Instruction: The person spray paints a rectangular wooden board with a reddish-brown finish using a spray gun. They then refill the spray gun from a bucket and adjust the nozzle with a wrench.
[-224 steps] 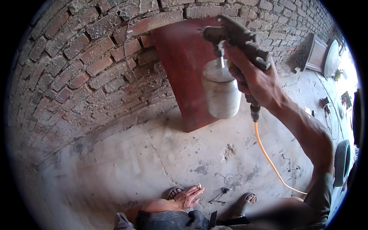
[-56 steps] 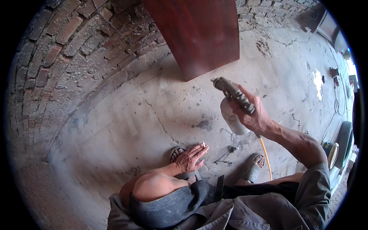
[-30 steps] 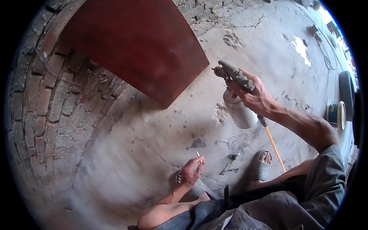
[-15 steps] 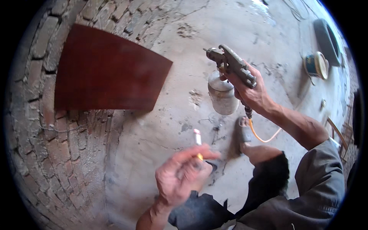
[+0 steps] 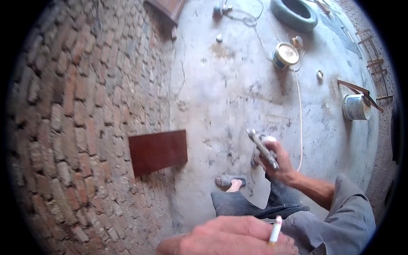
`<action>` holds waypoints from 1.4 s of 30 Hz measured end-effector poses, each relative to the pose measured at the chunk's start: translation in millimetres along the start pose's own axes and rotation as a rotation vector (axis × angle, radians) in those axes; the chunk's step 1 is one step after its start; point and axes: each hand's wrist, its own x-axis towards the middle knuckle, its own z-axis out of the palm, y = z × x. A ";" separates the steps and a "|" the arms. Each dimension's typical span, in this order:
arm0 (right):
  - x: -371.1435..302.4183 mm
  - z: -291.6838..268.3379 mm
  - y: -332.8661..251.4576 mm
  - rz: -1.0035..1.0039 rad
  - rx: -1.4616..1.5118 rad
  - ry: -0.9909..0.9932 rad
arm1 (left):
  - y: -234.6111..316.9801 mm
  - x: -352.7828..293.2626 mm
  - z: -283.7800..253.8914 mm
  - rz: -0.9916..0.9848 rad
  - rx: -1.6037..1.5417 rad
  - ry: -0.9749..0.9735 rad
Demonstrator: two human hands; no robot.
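My right hand [image 5: 281, 165] is wrapped round the handle of a metal spray gun [image 5: 262, 149], held over the concrete floor. The gun's cup is mostly hidden under its body and my fingers. Close to the camera at the lower edge, my left hand [image 5: 225, 236] holds a lit-looking white cigarette [image 5: 276, 231] between its fingers. Ahead and to the left, a dark red, glossy board [image 5: 158, 153] leans at the foot of the brick wall, apart from both hands.
A rough brick wall [image 5: 72, 123] fills the left. A thin hose [image 5: 300, 106] runs over the floor to my right. Farther off are a tyre [image 5: 312, 23], a lidded bucket [image 5: 278, 62], a white bucket [image 5: 356, 108] with wooden strips [image 5: 361, 91], and another reddish-brown panel [image 5: 166, 8].
The view has turned and drawn back, so the board looks smaller and lower. My left hand with the cigarette has come nearer the camera. My right hand with the spray gun sits lower in view.
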 end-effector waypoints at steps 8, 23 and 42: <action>-64.0 -139.2 -56.5 0.055 0.097 0.184 | -8.2 111.7 171.6 -0.129 -0.039 -0.033; -129.5 -212.0 -149.9 -0.240 0.240 0.936 | -235.6 -48.2 75.0 -1.200 -0.103 0.020; -223.3 -215.4 -204.1 -0.136 -0.219 0.837 | -296.8 20.0 112.3 -1.995 -0.271 -0.399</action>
